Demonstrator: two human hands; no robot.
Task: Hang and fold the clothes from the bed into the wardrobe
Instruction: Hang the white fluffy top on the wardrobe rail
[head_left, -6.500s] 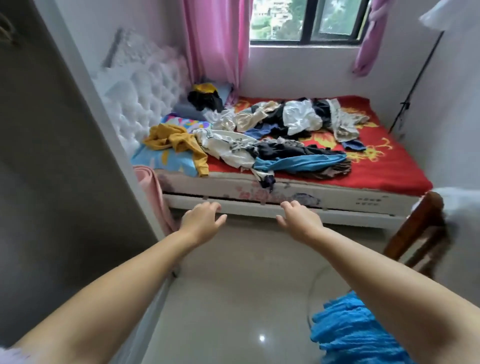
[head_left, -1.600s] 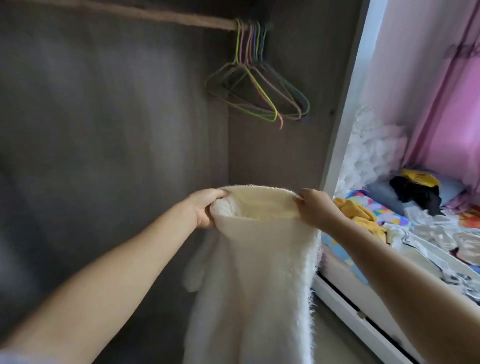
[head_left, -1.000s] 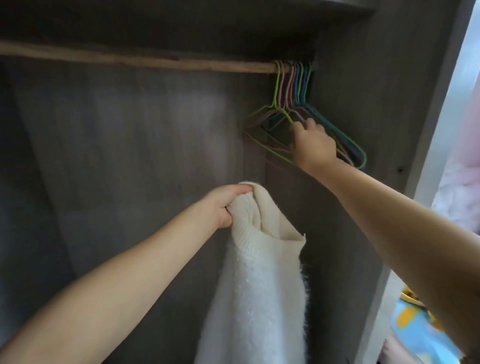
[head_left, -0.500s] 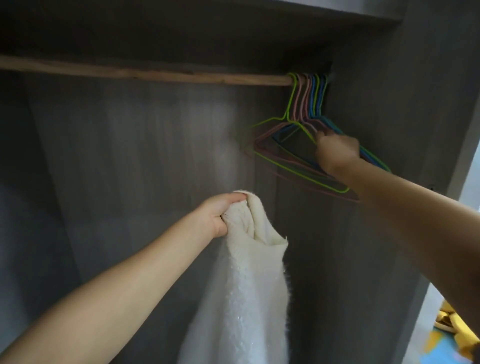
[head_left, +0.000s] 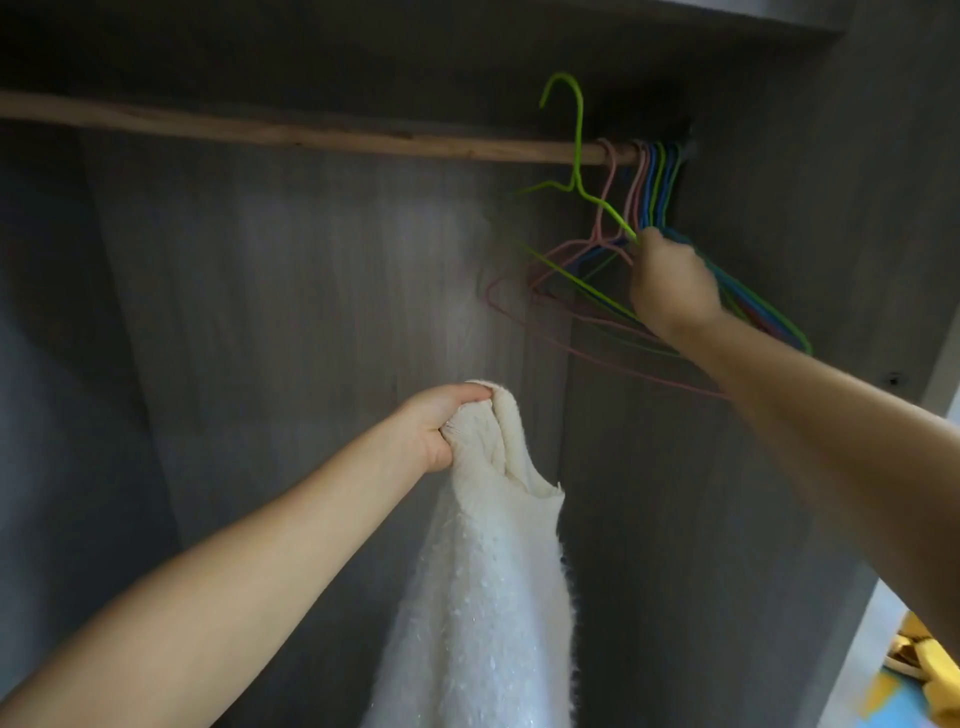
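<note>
- One white fluffy sweater (head_left: 483, 597) hangs down inside the wardrobe (head_left: 270, 322), low in the middle of the view; it is on no hanger.
- The left hand (head_left: 441, 423) grips the sweater at its ribbed top edge, fingers curled tight into the knit.
- One lime-green wire hanger (head_left: 574, 171) is lifted off the wooden rail (head_left: 291, 136); its hook stands above the rail and touches nothing.
- The right hand (head_left: 670, 283) holds this green hanger at its right shoulder, fingers closed around the wire.
- The other hangers (head_left: 652, 184) are on the rail, pushed together at its right end beside the wardrobe side wall. I count about six hooks: two pink, then blue and green ones, but they overlap and the exact number is not sure.
- The right hand and forearm cover the lower parts of these hangers, and their wires cross behind the green one.
- At the bottom right, outside the wardrobe, a little of a yellow cloth (head_left: 930, 670) is visible on a blue surface.
</note>
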